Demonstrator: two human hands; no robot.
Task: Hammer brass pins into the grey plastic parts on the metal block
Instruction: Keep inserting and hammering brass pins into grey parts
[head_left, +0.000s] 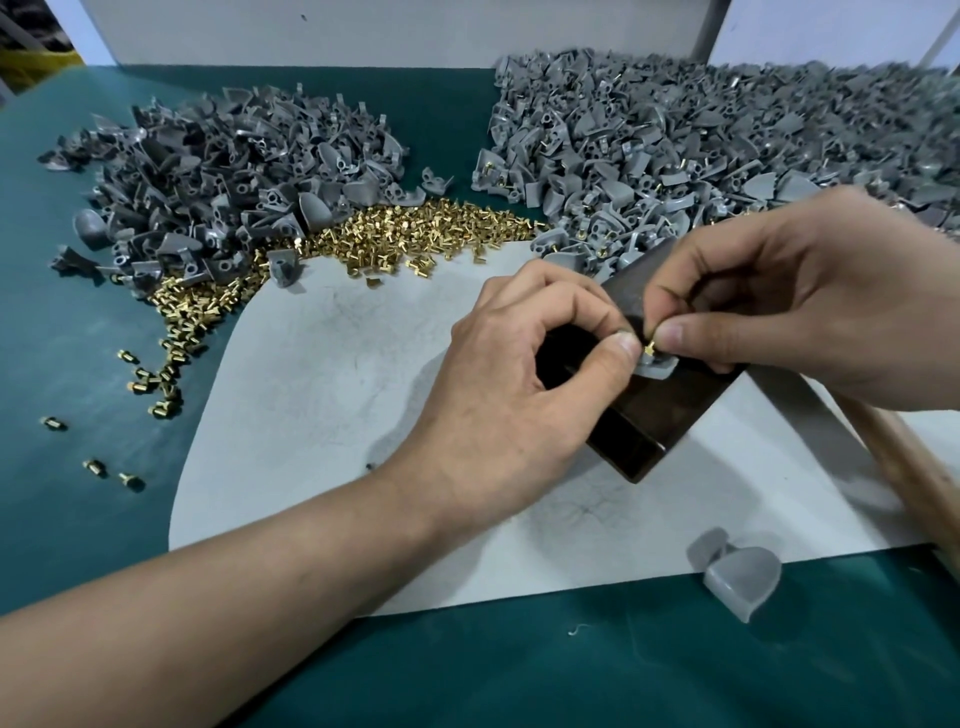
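Note:
A dark metal block (654, 415) lies on a pale grey mat (322, 395) at centre right. On its top sits one grey plastic part (657, 368). My left hand (524, 384) pinches that part between thumb and fingers. My right hand (800, 306) pinches a small brass pin (649, 347) over the part, thumb and forefinger closed on it. A wooden hammer handle (898, 462) runs out from under my right hand toward the lower right; the hammer head is hidden.
A heap of bare grey parts (234, 182) lies at the back left, a larger heap of grey parts with pins (701, 145) at the back right. Loose brass pins (395, 234) spread between them and down the left. Two grey parts (737, 574) lie near the mat's front edge.

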